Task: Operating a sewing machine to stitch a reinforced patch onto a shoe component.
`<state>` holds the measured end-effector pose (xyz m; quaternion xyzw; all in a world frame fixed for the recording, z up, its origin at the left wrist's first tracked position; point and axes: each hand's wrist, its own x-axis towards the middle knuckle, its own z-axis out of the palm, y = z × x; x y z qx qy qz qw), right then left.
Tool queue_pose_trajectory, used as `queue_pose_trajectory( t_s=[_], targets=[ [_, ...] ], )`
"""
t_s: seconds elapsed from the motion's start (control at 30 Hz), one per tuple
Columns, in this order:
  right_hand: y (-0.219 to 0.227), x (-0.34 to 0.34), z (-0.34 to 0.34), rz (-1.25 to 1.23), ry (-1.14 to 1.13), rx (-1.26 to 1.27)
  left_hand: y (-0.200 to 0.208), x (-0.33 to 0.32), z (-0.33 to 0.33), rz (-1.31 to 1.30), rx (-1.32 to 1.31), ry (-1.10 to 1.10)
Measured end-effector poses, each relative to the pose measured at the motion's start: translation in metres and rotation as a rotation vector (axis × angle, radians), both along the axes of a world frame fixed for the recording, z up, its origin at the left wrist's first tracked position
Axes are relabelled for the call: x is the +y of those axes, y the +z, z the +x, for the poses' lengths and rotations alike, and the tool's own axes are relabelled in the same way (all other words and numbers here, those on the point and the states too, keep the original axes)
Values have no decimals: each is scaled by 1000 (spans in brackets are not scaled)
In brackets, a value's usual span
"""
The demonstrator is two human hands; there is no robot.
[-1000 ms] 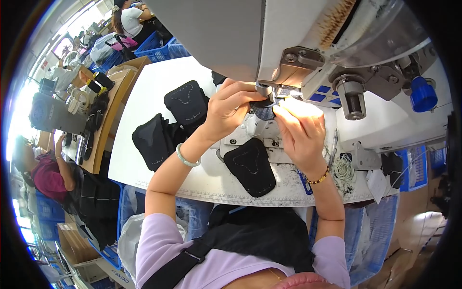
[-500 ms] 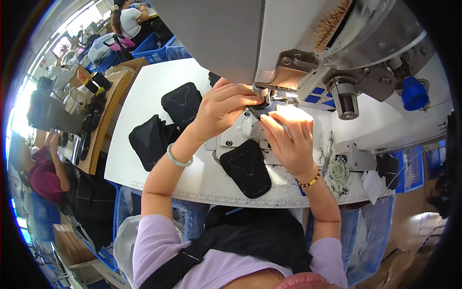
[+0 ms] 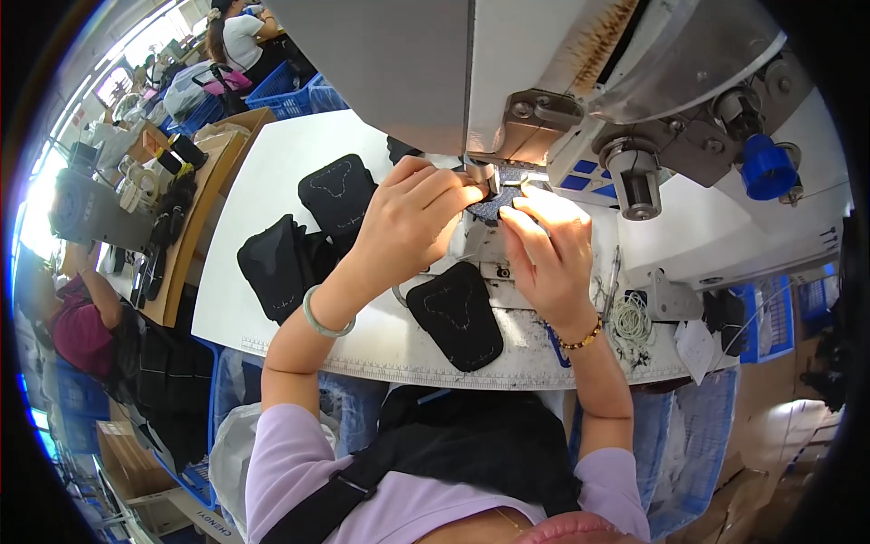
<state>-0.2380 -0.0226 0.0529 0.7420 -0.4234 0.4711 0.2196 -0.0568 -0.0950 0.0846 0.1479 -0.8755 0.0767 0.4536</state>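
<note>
Under the head of a large sewing machine (image 3: 399, 54) lies a dark grey-blue, textured fabric piece (image 3: 488, 210). My left hand (image 3: 408, 213) pinches the left side of this piece beside the metal presser part (image 3: 482, 170). At its right edge, my right hand (image 3: 553, 249) grips the fabric between thumb and fingers, lit brightly by the machine lamp. A black pouch-like piece (image 3: 456, 317) with pale stitched marks rests on the table just below my hands. Two similar black pieces, one upper (image 3: 337, 195) and one lower (image 3: 272, 272), lie left of my left forearm.
The white table (image 3: 245, 227) has a ruler strip along its curved front edge. A coil of pale cord (image 3: 632, 317) and dark lint lie at right. Blue crates (image 3: 698, 435) stand below. Two people work at the left, near a wooden bench (image 3: 204, 199).
The whole view has shifted slightly. My hands have come a little nearer to me along with the fabric, and more of it shows between my fingers. Both hands keep their hold.
</note>
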Motion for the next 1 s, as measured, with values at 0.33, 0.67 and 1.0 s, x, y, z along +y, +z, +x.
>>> queue_pose_trajectory(
  t_s=[0.33, 0.67, 1.0],
  targets=[
    [6, -2, -3, 0, -59, -16, 9, 25, -10, -108, -163, 219],
    [9, 2, -3, 63, -122, -9, -6, 5, 1, 210, 76, -13],
    [-14, -6, -11, -125, -36, -15, -6, -20, 17, 97, -42, -291]
  ],
)
